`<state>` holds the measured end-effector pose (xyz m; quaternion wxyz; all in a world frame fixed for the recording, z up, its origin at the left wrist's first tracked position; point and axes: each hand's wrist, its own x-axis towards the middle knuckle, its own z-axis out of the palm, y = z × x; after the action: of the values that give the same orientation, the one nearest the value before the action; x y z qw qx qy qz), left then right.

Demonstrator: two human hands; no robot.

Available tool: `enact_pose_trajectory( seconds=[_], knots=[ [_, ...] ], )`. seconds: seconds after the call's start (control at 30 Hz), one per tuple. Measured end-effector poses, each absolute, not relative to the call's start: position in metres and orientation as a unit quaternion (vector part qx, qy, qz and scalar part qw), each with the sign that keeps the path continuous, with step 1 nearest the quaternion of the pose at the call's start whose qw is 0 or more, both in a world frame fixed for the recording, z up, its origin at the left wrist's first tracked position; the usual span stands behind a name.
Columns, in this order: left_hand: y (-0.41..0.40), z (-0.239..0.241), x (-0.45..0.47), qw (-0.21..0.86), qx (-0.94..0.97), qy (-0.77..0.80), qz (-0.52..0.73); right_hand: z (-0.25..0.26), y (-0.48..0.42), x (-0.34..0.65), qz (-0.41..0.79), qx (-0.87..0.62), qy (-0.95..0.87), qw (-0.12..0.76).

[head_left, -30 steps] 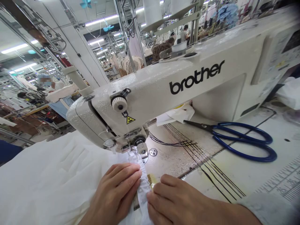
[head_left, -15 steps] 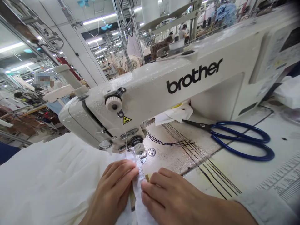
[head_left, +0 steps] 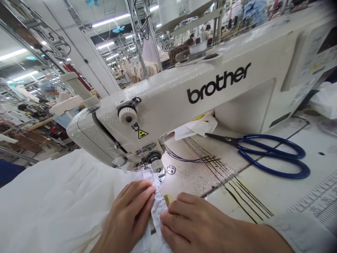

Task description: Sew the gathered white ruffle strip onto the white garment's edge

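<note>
A narrow strip of gathered white fabric (head_left: 158, 203) runs from under the needle area of a white sewing machine (head_left: 168, 98) toward me. On its left side, my left hand (head_left: 130, 211) presses its fingers together on the cloth, fingertips close to the presser foot. My right hand (head_left: 193, 221) is closed, its curled fingers pinching the strip's right edge a little nearer to me. The thumbs are mostly hidden. A wide spread of white cloth (head_left: 58, 200) lies left of my left hand.
Blue-handled scissors (head_left: 273, 154) lie on the table right of the machine, blades toward its arm. A crumpled white piece (head_left: 197, 126) sits under the arm. Dark lines and a printed ruler (head_left: 316, 203) mark the tabletop. People work in the background.
My right hand has shifted slightly toward me and right, uncovering more of the ruffled strip between the hands. My left hand stays almost in place.
</note>
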<state>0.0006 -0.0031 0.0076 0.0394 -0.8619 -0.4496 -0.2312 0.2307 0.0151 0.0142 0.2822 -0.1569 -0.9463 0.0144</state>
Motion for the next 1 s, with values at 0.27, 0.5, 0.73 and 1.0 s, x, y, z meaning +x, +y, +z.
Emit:
enact_pose_trajectory(
  seconds=[0.27, 0.5, 0.73, 1.0],
  knots=[
    [0.001, 0.006, 0.003, 0.029, -0.866, -0.442, -0.233, 0.015, 0.017, 0.230, 0.026, -0.157, -0.949, 0.271],
    [0.010, 0.009, 0.002, 0.048, -0.855, -0.456, -0.241, 0.009, 0.026, 0.227, 0.067, -0.145, -0.954, 0.253],
    [0.008, 0.007, 0.002, 0.034, -0.849, -0.470, -0.241, 0.012, 0.024, 0.227, 0.061, -0.163, -0.949, 0.264],
    [0.015, 0.000, -0.001, 0.110, -0.837, -0.491, -0.216, 0.001, 0.034, 0.216, 0.128, -0.166, -0.950, 0.230]
  ],
)
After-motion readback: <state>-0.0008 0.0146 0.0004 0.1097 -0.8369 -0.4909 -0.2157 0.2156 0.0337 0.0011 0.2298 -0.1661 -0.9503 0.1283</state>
